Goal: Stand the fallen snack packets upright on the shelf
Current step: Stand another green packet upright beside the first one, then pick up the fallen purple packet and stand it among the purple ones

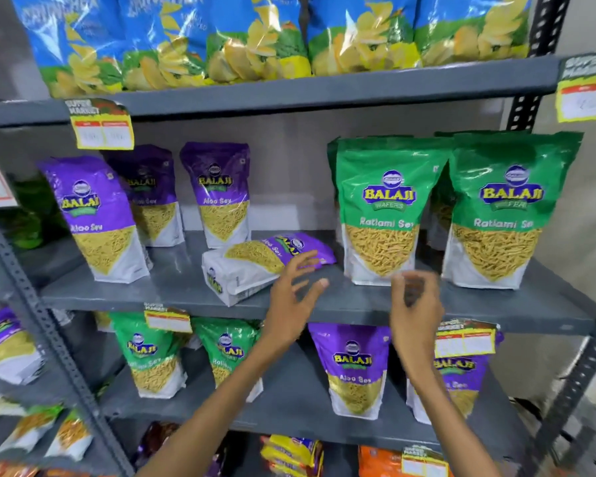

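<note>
A purple Aloo Sev packet (255,265) lies on its side in the middle of the grey middle shelf (186,294), its top pointing right. My left hand (295,297) is open with spread fingers, its fingertips right at the packet's purple top end; contact is unclear. My right hand (417,304) hovers with loosely curled fingers in front of the shelf edge, just below a standing green Ratlami Sev packet (381,211), and holds nothing. Three purple Aloo Sev packets (93,218) stand upright at the left.
A second green packet (496,211) stands at the right. Blue chip bags (255,36) fill the shelf above. More purple and green packets (353,368) stand on the shelf below. Price tags (100,125) hang from shelf edges. A perforated metal upright (527,108) bounds the right side.
</note>
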Tool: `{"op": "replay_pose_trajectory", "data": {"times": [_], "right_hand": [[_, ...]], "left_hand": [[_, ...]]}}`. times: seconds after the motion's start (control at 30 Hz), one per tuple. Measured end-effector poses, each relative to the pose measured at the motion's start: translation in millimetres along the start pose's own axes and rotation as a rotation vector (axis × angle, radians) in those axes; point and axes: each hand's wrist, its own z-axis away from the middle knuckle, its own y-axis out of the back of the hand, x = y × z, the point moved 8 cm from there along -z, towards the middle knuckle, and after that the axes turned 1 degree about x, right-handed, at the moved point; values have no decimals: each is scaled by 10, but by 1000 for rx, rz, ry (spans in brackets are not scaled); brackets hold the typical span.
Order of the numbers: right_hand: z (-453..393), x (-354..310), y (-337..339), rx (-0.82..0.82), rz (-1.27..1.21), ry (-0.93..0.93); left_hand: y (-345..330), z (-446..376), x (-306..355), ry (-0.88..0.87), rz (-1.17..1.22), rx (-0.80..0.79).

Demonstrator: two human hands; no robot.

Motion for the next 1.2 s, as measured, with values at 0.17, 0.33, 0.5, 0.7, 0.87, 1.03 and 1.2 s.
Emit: {"op": "replay_pose_trajectory", "data": {"times": [0.17,0.33,0.5,0.7,0.87,1.03,1.2], "right_hand": [[355,-310,-992,-406,120,-43],[492,-462,-1868,-755,684,-195],[537,-337,-2198,-735,713,-378],[571,-226,-2362,-597,512,-415],[708,-363,-2375,-464,-58,-382],[921,-764,-2177,-349,-277,-224],[1233,-1421,-1741,-339,-419,-24]], "left_hand": [[1118,-229,187,-155,-304,231],[1917,-1005,-319,183,-586,174],[1922,-1069,-939,759,-289,-216],[1669,-912,-967,842,-32,-545],[1499,-713,-867,634,268,-430],[1589,-394,-515,303,348,-90],[1761,26,84,35,348,-1]]}}
